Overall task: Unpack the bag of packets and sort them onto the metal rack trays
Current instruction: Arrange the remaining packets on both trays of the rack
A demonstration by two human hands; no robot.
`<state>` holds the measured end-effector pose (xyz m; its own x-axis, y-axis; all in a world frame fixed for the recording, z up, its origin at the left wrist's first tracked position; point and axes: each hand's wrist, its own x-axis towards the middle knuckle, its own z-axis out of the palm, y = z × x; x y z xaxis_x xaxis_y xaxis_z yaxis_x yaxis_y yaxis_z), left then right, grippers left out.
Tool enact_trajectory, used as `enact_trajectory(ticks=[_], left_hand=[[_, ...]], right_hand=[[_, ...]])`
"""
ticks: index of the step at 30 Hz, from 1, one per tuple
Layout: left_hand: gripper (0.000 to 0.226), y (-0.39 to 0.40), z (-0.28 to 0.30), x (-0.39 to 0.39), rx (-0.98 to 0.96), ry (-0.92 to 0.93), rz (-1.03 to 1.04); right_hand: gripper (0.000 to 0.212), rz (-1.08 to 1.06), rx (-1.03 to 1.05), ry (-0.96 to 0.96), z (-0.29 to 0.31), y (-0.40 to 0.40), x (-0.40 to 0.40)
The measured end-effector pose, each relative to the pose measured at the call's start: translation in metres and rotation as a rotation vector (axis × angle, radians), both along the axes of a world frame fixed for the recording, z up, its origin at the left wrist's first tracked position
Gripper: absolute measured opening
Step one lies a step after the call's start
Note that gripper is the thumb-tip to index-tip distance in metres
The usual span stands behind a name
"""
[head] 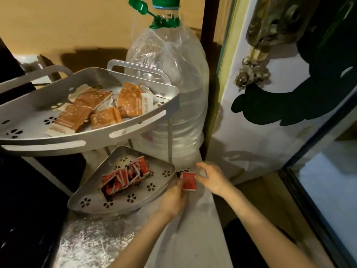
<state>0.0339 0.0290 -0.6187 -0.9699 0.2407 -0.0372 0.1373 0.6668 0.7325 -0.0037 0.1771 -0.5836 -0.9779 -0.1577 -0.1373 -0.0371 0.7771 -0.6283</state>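
Note:
A two-tier metal rack stands on the counter. Its upper tray [135,122] holds several orange packets [129,100]. On the lower tray [92,205] lie several red packets [125,176] in a loose row. Just right of the lower tray, my left hand [173,198] grips a red packet [189,181] by its lower edge. More red packets [180,174] lie behind it on the counter. My right hand [211,178] hovers at the packet's right side, fingers curled and apart, with nothing clearly in them. No bag is clearly visible.
A large clear water bottle [170,89] with a green cap stands right behind the rack. A white door [260,136] with a padlocked latch [253,74] is on the right. Crinkled foil [92,242] covers the counter in front.

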Motion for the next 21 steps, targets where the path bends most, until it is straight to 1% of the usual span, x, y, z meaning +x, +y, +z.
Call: enact_trajectory(ticks=[3,7,10,12,15,19,21], left_hand=[[0.043,0.007,-0.015,-0.008,-0.080,0.045,0.012],[0.041,0.023,-0.029,-0.013,-0.134,0.108,0.120],[0.046,0.031,-0.041,-0.013,-0.168,0.141,0.153],[0.049,0.033,-0.043,-0.012,-0.157,0.141,0.172],[0.050,0.033,-0.040,-0.012,-0.093,0.090,0.201],[0.046,0.030,-0.031,-0.009,0.019,0.051,0.192],[0.037,0.028,-0.027,-0.008,0.109,0.046,0.202]], right_hand=[[0.045,0.038,0.075,-0.063,-0.020,-0.003,-0.010],[0.044,0.031,0.191,-0.114,-0.035,-0.008,-0.020],[0.044,0.036,0.270,-0.109,-0.043,-0.013,-0.020],[0.042,0.036,0.281,-0.085,-0.046,-0.017,-0.018],[0.039,-0.018,0.217,-0.063,-0.049,-0.019,-0.016],[0.030,-0.179,-0.050,-0.112,-0.048,-0.023,-0.011],[0.027,-0.227,-0.124,-0.118,-0.047,-0.024,-0.007]])
